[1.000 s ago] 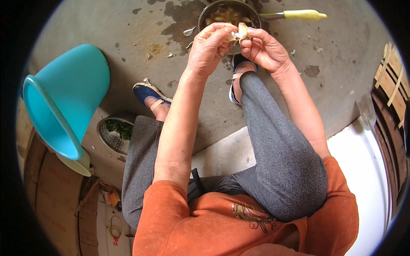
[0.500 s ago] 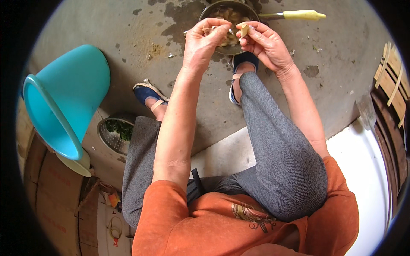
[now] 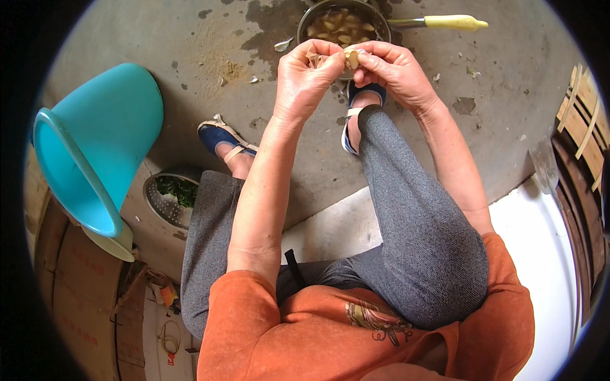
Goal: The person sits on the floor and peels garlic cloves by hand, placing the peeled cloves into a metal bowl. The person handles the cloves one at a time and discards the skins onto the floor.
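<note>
The peel (image 3: 313, 60) looks papery, the turquoise bucket (image 3: 124, 120) smooth plastic, and the trousers (image 3: 419, 222) matt woven cloth.

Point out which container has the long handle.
The round pan by the left hand and right hand: its long yellow handle sets it apart from the turquoise bucket and perforated colander, which show no such handle.

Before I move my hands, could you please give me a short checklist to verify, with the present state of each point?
1. Pale clove gripped: ok, between fingertips of the right hand.
2. Clove fully bare: cannot tell, fingers cover part.
3. Left hand free of peel: not ok, papery scraps show in it.
4. Pan upright: ok, pale pieces lie in its liquid.
5. Yellow handle away from feet: ok, it points right.
</note>
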Available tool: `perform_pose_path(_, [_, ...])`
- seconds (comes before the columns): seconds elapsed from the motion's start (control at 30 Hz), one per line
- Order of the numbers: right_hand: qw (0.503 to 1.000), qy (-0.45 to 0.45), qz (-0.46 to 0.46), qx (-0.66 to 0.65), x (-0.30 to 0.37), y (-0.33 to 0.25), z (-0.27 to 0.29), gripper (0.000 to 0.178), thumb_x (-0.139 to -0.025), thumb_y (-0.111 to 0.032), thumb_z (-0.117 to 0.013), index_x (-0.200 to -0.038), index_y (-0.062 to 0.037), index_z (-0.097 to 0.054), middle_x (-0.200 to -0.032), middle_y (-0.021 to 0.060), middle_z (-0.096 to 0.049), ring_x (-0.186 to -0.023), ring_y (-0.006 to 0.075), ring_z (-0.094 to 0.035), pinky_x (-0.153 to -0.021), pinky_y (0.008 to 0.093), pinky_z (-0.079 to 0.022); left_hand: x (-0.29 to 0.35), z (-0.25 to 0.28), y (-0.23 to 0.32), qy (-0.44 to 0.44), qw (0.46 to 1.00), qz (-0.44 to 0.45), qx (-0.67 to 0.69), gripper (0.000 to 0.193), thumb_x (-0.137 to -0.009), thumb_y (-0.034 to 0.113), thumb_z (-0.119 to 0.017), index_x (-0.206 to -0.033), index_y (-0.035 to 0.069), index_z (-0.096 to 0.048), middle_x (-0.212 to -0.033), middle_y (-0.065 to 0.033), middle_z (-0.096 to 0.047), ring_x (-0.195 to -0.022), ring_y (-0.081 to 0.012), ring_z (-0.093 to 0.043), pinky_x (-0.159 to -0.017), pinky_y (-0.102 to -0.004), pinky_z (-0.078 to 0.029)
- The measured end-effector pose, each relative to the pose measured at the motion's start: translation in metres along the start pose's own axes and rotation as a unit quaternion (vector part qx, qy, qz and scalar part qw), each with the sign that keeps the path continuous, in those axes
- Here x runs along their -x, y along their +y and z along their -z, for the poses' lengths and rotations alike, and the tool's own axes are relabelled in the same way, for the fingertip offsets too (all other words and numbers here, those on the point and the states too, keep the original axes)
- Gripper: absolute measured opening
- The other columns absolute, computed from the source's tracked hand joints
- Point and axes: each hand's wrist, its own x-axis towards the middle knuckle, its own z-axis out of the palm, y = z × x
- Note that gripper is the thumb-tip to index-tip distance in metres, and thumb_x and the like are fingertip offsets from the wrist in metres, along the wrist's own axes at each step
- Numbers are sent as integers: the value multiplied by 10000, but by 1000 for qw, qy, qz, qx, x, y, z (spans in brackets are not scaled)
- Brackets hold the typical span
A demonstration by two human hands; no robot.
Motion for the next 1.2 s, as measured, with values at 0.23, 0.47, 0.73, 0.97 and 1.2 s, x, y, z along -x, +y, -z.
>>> perform_pose_path(0.23, [959, 129, 158, 196, -6, 14, -18, 186, -877, -56, -613, -1062, -33, -620, -851, 1, -609, -749, 69, -601, -683, 218, -523, 2, -7, -8, 75, 992, -50, -90, 111, -825, 106, -670, -872, 11, -636, -733, 19, -619, -638, -12, -506, -567, -188, -442])
perform_pose_path(0.47, [996, 30, 50, -67, -2, 7, -18, 200, -913, -105, -581, -1084, -4, -604, -881, 30, -640, -716, 68, -595, -661, 203, -511, 4, -5, -10, 28, 993, 2, 119, 96, -868, 87, -619, -931, 16, -602, -831, -32, -637, -695, -69, -569, -641, -209, -481])
perform_pose_path(0.73, [1000, 17, 9, -23, 1, -1, -22, 300, -954, -181, -502, -1171, 18, -557, -895, 36, -637, -689, 56, -575, -634, 193, -498, 6, 1, -1, 44, 996, -58, 54, 135, -876, 26, -590, -1011, 22, -587, -856, -60, -659, -707, -93, -602, -640, -208, -492])
perform_pose_path(0.97, [976, 12, 68, 204, 1, 7, -20, 276, -931, -128, -492, -1164, 0, -567, -870, 47, -591, -707, 92, -572, -628, 240, -480, 2, 1, -3, -9, 988, -87, -126, 118, -854, 62, -666, -959, 9, -651, -848, -17, -666, -755, -53, -604, -657, -187, -492])
perform_pose_path(1.2, [890, 20, 195, 411, 0, 14, -16, 242, -909, -92, -518, -1123, 7, -575, -906, 97, -595, -729, 146, -605, -663, 296, -502, 3, 1, 2, 20, 949, -107, -295, 110, -818, 95, -693, -891, 20, -658, -706, 29, -630, -632, -6, -514, -559, -175, -440])
